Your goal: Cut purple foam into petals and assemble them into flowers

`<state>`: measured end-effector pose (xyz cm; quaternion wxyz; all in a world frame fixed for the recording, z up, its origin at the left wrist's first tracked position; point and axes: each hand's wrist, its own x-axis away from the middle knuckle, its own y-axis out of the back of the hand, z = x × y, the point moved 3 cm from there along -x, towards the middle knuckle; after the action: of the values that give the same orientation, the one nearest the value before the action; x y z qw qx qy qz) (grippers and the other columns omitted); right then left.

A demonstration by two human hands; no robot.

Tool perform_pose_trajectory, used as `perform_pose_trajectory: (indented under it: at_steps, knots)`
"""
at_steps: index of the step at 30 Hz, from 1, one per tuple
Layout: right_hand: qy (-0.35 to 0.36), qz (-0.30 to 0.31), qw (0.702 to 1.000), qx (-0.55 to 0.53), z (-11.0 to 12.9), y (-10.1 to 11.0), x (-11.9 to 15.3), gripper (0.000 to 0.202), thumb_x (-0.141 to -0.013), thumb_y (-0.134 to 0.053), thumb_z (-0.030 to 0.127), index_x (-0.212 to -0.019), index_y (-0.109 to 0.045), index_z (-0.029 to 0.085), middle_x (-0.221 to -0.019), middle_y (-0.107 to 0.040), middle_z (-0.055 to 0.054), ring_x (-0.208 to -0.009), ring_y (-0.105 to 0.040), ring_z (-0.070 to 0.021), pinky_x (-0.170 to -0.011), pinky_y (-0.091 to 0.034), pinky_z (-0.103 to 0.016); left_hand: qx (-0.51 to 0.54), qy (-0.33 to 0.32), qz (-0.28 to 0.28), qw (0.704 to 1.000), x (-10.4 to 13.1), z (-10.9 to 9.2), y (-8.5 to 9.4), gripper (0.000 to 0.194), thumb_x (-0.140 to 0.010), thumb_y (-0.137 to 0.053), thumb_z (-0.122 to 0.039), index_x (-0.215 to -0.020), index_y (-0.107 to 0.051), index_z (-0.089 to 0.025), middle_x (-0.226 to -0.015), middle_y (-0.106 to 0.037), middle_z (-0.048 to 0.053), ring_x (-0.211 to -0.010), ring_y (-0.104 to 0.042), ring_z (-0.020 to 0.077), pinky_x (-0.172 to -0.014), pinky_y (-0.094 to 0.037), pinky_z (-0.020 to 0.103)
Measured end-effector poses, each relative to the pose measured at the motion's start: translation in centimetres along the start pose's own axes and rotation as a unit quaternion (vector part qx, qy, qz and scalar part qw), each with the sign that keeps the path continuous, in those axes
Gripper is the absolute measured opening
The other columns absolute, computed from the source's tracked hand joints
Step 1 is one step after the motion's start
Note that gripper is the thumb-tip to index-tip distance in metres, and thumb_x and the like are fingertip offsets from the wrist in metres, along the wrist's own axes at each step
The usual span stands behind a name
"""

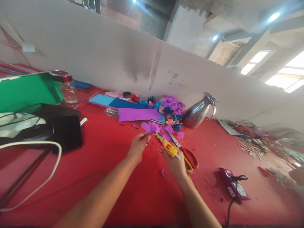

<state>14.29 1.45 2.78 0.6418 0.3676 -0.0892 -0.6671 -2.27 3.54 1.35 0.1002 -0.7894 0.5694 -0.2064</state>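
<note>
Clasping right fingers [167,155] partly hide the glue gun [169,147].

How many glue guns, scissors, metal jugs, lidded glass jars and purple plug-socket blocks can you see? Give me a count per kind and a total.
Glue gun: 1
Scissors: 1
Metal jug: 1
Lidded glass jar: 1
Purple plug-socket block: 1
Total: 5

Streaky glare around ceiling lights [274,17].

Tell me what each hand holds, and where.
Right hand: yellow glue gun, by its handle. Left hand: purple paper flower, by its near edge.
</note>
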Motion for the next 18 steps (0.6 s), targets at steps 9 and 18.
perform_pose_trajectory:
  at_steps: [9,18]
  knots:
    - [-0.020,0.002,1.000,0.003,0.2,0.1,0.2,0.025,-0.078,-0.061,0.042,-0.068,-0.052,0.021,-0.056,-0.052,0.003,-0.050,-0.041,-0.0127,-0.051,-0.034,-0.026,0.004,0.000,-0.002,1.000,-0.1,0.0,0.0,0.025,-0.053,-0.072,-0.031,-0.072,-0.068,-0.015,-0.058,-0.053,-0.004,-0.055,-0.042,0.0082,-0.059,-0.033,0.023]
    - [-0.057,0.017,0.984,0.168,-3.8,7.2,-0.7,0.024,-0.084,-0.052,0.045,-0.081,-0.054,0.021,-0.071,-0.059,-0.002,-0.062,-0.054,-0.0167,-0.058,-0.039,-0.026,0.001,0.000,-0.032,0.999,-0.5,-0.1,0.4,0.028,-0.050,-0.073,-0.032,-0.072,-0.067,-0.016,-0.055,-0.052,-0.004,-0.053,-0.043,0.0081,-0.057,-0.033,0.023]
